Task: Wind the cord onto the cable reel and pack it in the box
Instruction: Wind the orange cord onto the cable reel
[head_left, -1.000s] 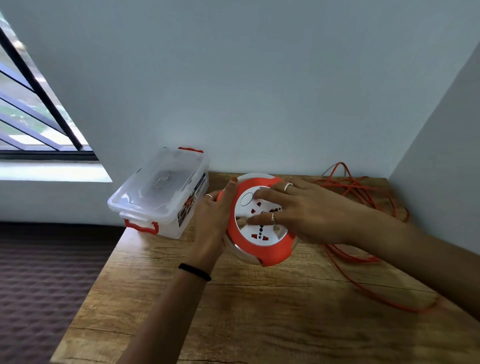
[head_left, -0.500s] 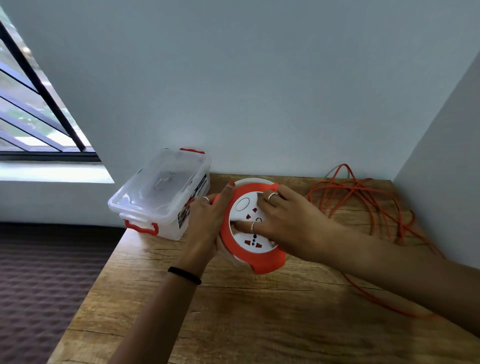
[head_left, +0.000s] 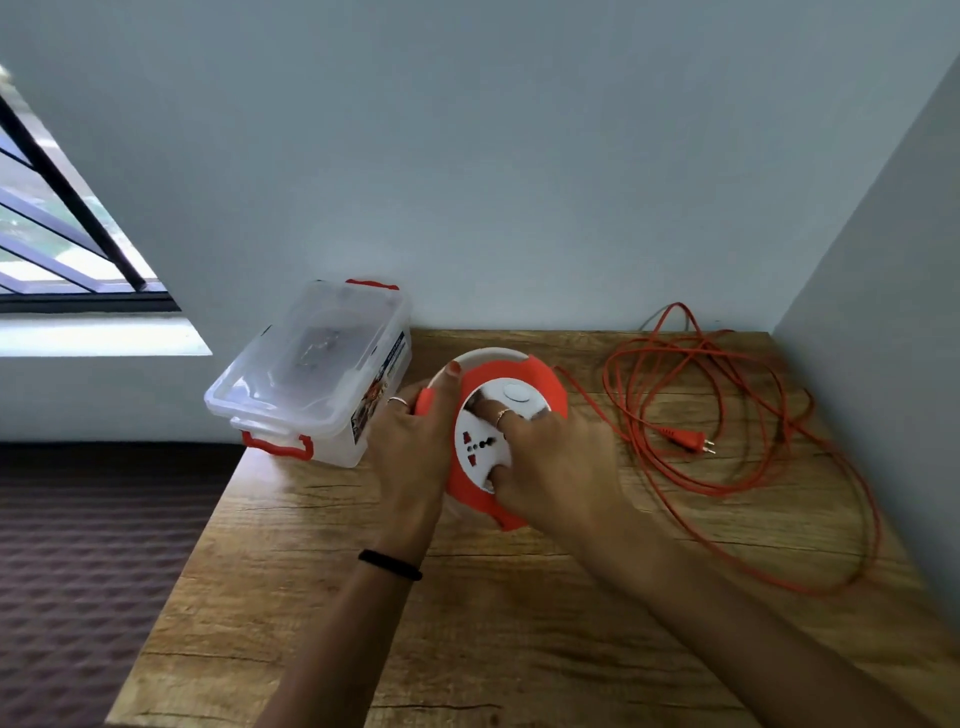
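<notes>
A round cable reel (head_left: 506, 441), orange plastic with a white socket face, sits tilted on a wood-grain table (head_left: 519, 623), held between a person's two hands. The white disc carries red-shuttered sockets and a smooth oval button near its upper edge; a white rim shows behind the orange ring.

The orange cord (head_left: 727, 415) lies unwound in loose, overlapping loops across the right half of the table, well apart from the box, one strand running to the reel's right edge. Its orange two-pin plug (head_left: 688, 440) rests inside the loops. Some loops reach the table's far corner where two pale walls meet.

Just left of the reel stands the box (head_left: 311, 379), clear rectangular plastic with its lid on, orange latches at both short ends and a printed label on the side facing the reel. It sits at the table's far left corner, partly overhanging the edge. A barred window (head_left: 62, 234) and dark textured floor (head_left: 78, 571) lie beyond.

The left hand (head_left: 410, 457) grips the reel's left rim, thumb stretched up along the orange ring, fingers wrapped behind it; a black band (head_left: 389, 565) circles the wrist. The right hand (head_left: 550, 467) lies over the socket face, fingers curled and pressing into the white disc, a ring on one finger, its back hiding the disc's right side.
</notes>
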